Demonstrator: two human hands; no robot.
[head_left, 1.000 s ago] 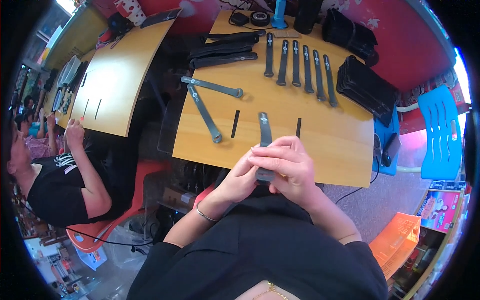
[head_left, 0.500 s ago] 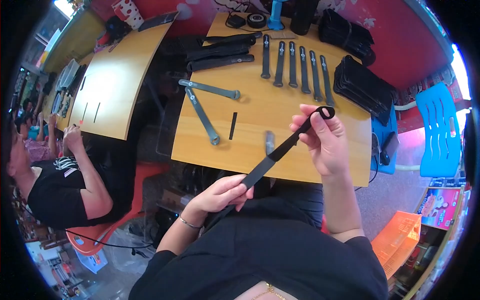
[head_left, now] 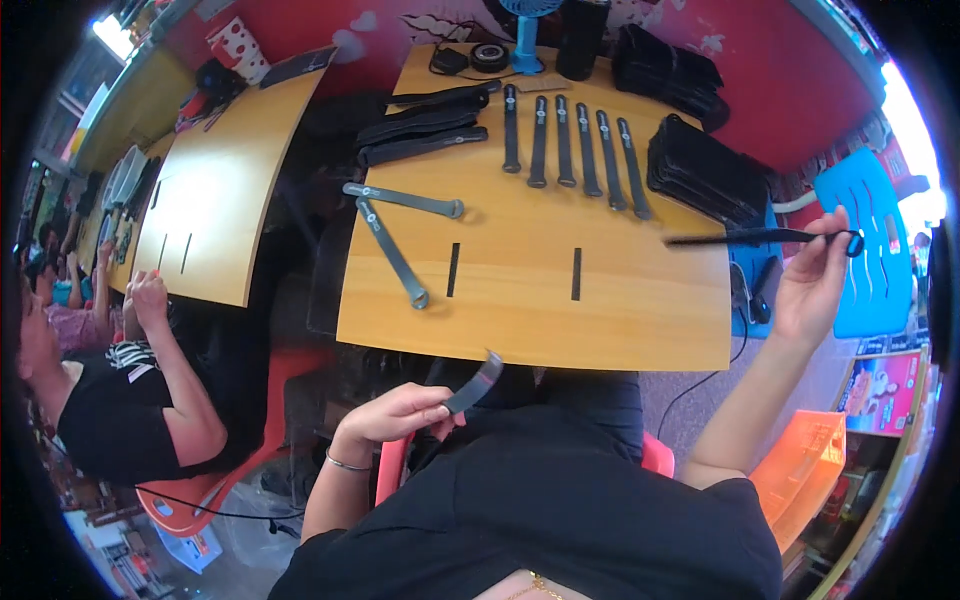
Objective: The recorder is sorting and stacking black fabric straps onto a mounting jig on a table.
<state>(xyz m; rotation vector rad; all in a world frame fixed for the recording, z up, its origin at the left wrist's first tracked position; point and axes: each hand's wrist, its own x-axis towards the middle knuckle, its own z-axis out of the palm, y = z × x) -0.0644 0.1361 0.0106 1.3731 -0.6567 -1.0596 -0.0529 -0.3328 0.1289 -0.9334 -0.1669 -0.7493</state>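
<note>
My left hand is low, in front of the table edge, and pinches a dark grey strap whose free end curls upward. Out to the right, my right hand grips a black strap by its looped end; the strap's other end points left over the table. A wide gap separates the two straps. On the table, two grey straps with rounded ends, an upper strap and a lower strap, lie at an angle, their left ends close together.
Several similar straps lie in a row on the wooden table. Black fabric bundles sit behind left, a black stack at right. Two black strips mark the tabletop. A seated person is at left; an orange crate stands right.
The black strap and the grey strap, joined in one line between my hands before, are now apart. My right hand has swung far right; my left has moved slightly left and down.
</note>
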